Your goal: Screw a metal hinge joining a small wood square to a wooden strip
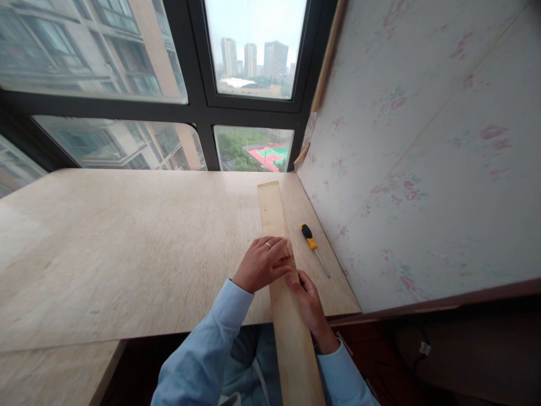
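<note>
A long, pale wooden board [296, 349] lies across the marble-patterned ledge and extends over its front edge towards my body. Over the middle of the board is my left hand [266, 260], with a ring on one finger. Its fingers are bent and pressed together near the board's right edge; whatever is between them is too small or hidden to name. Just below, my right hand [310, 299] grips the board's right edge, thumb on top and the other fingers partly hidden. A screwdriver [311, 241] with a black and yellow handle rests on the ledge to the right.
The marble-patterned ledge [118, 248] stretches left beneath dark window frames [253, 117]. A floral papered wall [422, 169] closes off the right side, close beside the screwdriver. A lower slab [54, 372] shows at bottom left. At lower right, a dark area holds a cable.
</note>
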{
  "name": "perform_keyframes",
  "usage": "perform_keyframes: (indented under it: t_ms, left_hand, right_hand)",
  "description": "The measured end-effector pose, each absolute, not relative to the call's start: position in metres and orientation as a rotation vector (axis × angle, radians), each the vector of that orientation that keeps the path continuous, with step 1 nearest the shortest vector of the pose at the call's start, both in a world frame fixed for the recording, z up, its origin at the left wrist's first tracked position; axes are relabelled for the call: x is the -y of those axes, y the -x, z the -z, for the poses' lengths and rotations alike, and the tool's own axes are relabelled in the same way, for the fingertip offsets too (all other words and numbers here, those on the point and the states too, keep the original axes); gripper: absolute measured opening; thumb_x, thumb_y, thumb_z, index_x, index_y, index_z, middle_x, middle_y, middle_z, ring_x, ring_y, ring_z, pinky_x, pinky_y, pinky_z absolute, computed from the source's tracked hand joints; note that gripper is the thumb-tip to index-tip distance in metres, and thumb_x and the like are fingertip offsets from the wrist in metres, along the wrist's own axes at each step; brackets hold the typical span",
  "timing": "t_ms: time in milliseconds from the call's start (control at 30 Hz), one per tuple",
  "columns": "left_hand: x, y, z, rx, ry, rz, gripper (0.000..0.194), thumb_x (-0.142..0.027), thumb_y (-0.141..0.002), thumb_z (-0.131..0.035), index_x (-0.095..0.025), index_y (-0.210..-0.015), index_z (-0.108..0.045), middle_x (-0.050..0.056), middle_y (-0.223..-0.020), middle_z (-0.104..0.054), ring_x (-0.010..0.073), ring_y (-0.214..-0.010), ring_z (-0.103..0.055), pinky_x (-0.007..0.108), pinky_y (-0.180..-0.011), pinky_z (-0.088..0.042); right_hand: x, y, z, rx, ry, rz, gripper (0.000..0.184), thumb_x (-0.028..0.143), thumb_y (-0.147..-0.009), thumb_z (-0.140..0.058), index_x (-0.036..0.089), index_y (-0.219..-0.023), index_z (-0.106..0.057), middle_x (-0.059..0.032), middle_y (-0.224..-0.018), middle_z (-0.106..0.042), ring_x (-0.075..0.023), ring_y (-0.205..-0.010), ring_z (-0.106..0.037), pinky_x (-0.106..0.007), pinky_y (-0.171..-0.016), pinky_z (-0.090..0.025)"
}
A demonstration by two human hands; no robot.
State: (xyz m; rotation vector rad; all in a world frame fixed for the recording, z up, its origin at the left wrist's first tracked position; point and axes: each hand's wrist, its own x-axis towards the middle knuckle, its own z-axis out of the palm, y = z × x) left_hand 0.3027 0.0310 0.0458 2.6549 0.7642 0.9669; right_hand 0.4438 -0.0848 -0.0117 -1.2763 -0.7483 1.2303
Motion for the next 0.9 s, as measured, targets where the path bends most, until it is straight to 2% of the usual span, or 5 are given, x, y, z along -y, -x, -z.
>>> perform_keyframes:
  t_ms: [200,400,500,633,900]
  left_hand:
    - [-0.028,-0.281,-0.046,-0.699,-2.423,-1.331,0.074,-0.037,-0.080,-0.077,-0.018,-0.144,-0.045,0.017,-0.133,-0.061,0.0288,-0.125,-0.057,0.045,-0.104,-0.048]
    - [-0.013,-0.270,-0.011,-0.917,-1.956,-1.558,0.047,-0.023,-0.087,-0.066,-0.016,-0.133,-0.059,0.016,-0.130,-0.064,0.0264,-0.120,-0.062,0.043,-0.101,-0.052]
    - [-0.008,-0.278,0.004,-1.027,-1.539,-1.512,0.039,-0.031,-0.087,-0.068,-0.015,-0.123,-0.065,0.015,-0.123,-0.068,0.0258,-0.112,-0.066,0.042,-0.098,-0.054]
    - [-0.003,-0.293,0.006,-0.953,-1.096,-1.355,0.050,-0.039,-0.080,-0.076,-0.013,-0.121,-0.064,0.015,-0.111,-0.072,0.0259,-0.104,-0.069,0.041,-0.093,-0.056]
    - [0.007,-0.310,0.006,-0.842,-0.529,-1.191,0.061,-0.029,-0.066,-0.086,-0.014,-0.117,-0.056,0.011,-0.105,-0.072,0.0233,-0.099,-0.070,0.041,-0.092,-0.056]
  right_hand:
    - [0.087,-0.445,0.002,0.569,1.202,-1.322,0.052,0.058,-0.072,-0.077,0.019,-0.104,-0.062,-0.0046,-0.088,-0.072,-0.0219,-0.072,-0.066,-0.031,-0.063,-0.050]
    - [0.086,-0.454,-0.003,0.423,1.218,-1.263,0.063,0.059,-0.059,-0.086,0.018,-0.102,-0.063,-0.0053,-0.088,-0.073,-0.0255,-0.079,-0.069,-0.034,-0.067,-0.053]
    - [0.086,-0.459,-0.002,0.384,1.224,-1.239,0.064,0.059,-0.054,-0.088,0.018,-0.097,-0.065,-0.0050,-0.085,-0.074,-0.0268,-0.082,-0.069,-0.035,-0.071,-0.054]
    - [0.084,-0.465,-0.003,0.388,1.224,-1.220,0.063,0.061,-0.053,-0.087,0.019,-0.094,-0.066,-0.0055,-0.085,-0.074,-0.0281,-0.080,-0.070,-0.037,-0.069,-0.055]
    - [0.082,-0.470,0.001,0.430,1.213,-1.248,0.057,0.059,-0.060,-0.085,0.019,-0.095,-0.066,-0.0056,-0.084,-0.074,-0.0259,-0.073,-0.069,-0.034,-0.061,-0.052]
